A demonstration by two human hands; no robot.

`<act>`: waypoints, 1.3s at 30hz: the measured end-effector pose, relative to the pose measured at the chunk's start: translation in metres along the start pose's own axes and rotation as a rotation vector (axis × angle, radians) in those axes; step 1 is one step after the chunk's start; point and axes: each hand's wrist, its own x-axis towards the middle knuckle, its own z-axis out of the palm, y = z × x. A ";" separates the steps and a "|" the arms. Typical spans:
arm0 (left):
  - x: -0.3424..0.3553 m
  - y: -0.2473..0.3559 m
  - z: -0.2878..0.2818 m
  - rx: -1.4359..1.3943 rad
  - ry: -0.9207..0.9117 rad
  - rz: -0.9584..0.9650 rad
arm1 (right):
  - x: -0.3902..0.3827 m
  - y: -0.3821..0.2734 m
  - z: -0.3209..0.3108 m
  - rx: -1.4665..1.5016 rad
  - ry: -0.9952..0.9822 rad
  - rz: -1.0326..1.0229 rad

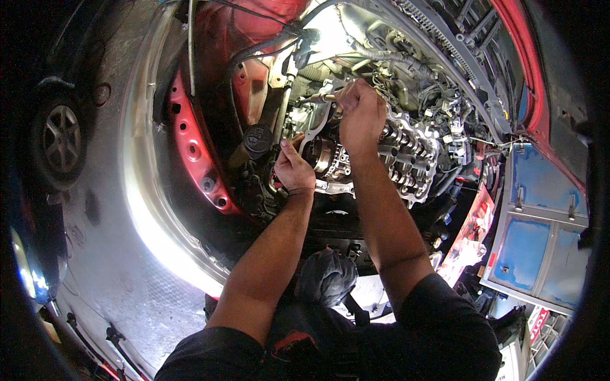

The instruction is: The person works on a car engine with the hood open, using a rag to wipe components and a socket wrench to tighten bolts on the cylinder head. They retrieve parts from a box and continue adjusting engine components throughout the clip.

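Observation:
An engine with its top uncovered (406, 166) lies in the red car's bay, its camshafts and a timing chain (338, 164) in sight. Over its far left part, my right hand (362, 111) is closed in a fist; a slim metal rod-like piece (319, 98) juts out to the left of the fingers, its kind unclear. My left hand (294, 168) is at the engine's left end, by the pale metal edge of the chain housing (309, 138). Its thumb points up and its curled fingers are partly hidden, so what they grip does not show.
A black round cap (258, 140) sits left of my left hand. The red fender edge (190, 149) curves along the left. Hoses (381, 54) and wiring surround the engine. A bright lamp (330, 32) shines at the far side. Blue-grey cabinets (524, 251) stand at right.

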 end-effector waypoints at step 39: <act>-0.002 0.013 -0.001 0.008 -0.032 -0.057 | -0.060 0.018 0.002 0.293 0.004 -0.078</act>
